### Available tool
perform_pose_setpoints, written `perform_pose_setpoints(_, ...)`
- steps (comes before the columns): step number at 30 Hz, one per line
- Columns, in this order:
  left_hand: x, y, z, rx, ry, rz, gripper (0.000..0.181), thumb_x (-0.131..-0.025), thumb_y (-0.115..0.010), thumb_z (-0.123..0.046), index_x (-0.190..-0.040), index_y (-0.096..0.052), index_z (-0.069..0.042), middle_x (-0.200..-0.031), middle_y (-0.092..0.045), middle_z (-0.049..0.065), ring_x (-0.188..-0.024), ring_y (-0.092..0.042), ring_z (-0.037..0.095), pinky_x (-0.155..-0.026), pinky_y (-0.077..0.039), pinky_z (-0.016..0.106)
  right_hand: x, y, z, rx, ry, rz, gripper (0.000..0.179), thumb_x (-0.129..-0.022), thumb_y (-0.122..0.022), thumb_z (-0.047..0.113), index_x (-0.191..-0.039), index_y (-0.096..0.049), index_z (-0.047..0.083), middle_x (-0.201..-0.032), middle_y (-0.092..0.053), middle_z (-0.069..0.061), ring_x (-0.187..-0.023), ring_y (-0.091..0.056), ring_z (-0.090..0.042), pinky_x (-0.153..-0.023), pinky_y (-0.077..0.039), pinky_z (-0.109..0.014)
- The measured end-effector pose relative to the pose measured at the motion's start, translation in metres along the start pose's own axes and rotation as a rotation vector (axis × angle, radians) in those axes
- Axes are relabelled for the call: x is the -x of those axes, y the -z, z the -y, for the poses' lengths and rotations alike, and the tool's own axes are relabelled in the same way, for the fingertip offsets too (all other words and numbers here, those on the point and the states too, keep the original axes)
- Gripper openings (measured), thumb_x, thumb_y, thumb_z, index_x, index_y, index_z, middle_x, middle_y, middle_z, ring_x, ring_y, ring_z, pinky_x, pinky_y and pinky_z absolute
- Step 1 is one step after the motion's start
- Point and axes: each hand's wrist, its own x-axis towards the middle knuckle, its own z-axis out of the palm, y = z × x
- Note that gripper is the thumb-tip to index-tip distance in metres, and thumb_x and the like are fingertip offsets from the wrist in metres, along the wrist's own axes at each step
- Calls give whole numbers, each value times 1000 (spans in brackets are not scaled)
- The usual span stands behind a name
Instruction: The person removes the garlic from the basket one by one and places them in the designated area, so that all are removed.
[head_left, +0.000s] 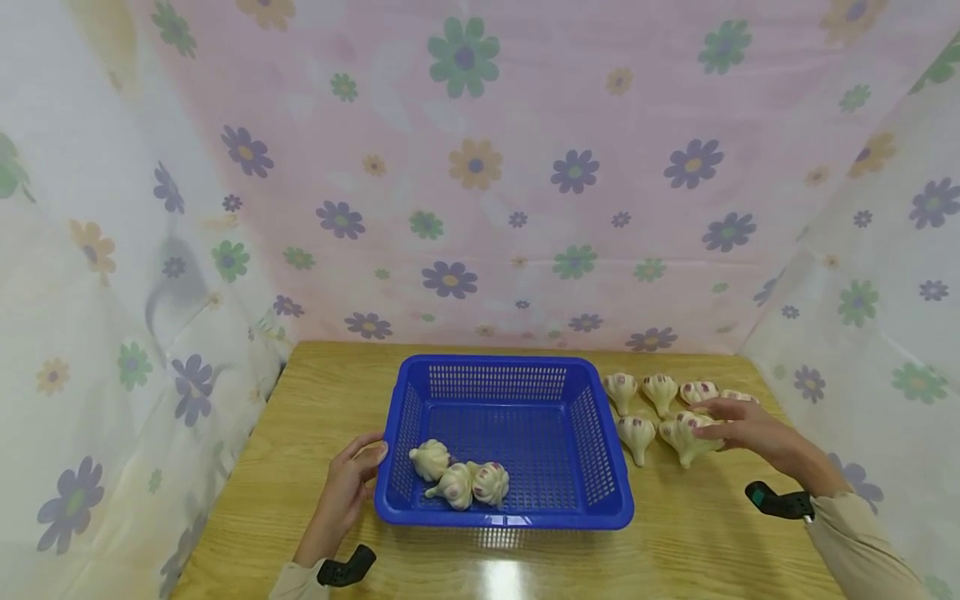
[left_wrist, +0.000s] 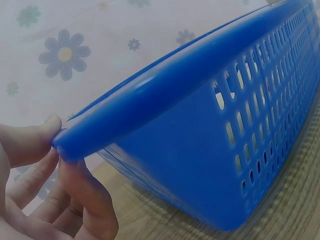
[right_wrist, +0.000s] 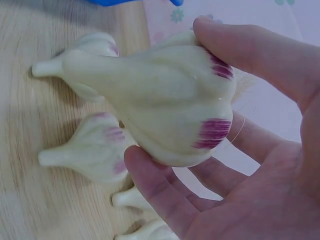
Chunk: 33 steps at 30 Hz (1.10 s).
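Right of the blue perforated plastic basket (head_left: pixel 450 518), the right hand (head_left: pixel 761 435), its thumb and fingers curved apart, gripped a glossy, ribbed cream garlic bulb (right_wrist: pixel 160 102) with purple streaks at its fat end. Its stem pointed to the near side, long axis roughly parallel to the basket's right wall. Similar bulbs (head_left: pixel 636 435) lay beside it; three more bulbs (head_left: pixel 455 485) sat inside the basket, whose left rim the left hand (head_left: pixel 348 482) pinched.

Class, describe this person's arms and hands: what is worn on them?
The left hand and right hand are bare. Beige sleeves end near the wrists, where black, bent devices sit, the right one with a green patch.
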Motion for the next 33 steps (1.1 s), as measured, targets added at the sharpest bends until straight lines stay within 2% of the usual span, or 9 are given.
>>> perform_pose_setpoints(5, 1, 0, 0, 7, 14, -11, 42, -85, -67, -13, -123, -54, -1, -92, -67, 9, -78, -65, 22, -61, -56, 35, 3, 5, -2, 0, -14, -8, 63, -94, -57, 21, -139, -30, -13, -143, -9, -42, -129, -12, -59, -81, -50, -44)
perform_pose_setpoints(9, 0, 0, 0, -2, 17, -6, 44, -85, -67, -13, -124, -53, 0, -92, -66, 10, -78, -65, 23, -60, -56, 36, 4, 9, -7, 6, -33, -15, 62, -94, -58, 22, -138, -32, -12, -143, -11, -43, -128, -15, -59, -80, -51, -43)
perform_pose_setpoints(19, 1, 0, -1, 9, 33, -16, 43, -85, -67, -13, -124, -54, -2, -90, -66, 8, -76, -65, 21, -60, -56, 35, 4, 16, -19, 34, -92, -8, 71, -93, -59, 24, -140, -25, -15, -142, -14, -43, -128, -21, -57, -84, -50, -46)
perform_pose_setpoints(25, 2, -1, -3, -3, 36, -7, 46, -85, -68, -15, -126, -52, -1, -92, -65, 9, -78, -64, 22, -63, -56, 37, 7, 21, -26, 57, -143, -22, 71, -93, -60, 26, -139, -25, -17, -139, -16, -45, -123, -31, -56, -83, -50, -46)
perform_pose_setpoints(33, 4, 0, -4, -10, 40, -20, 46, -85, -67, -14, -126, -52, -1, -91, -66, 8, -77, -64, 21, -60, -56, 34, 7, 21, -33, 104, -157, -69, 70, -93, -61, 28, -137, -29, -17, -138, -18, -46, -120, -38, -54, -82, -50, -47)
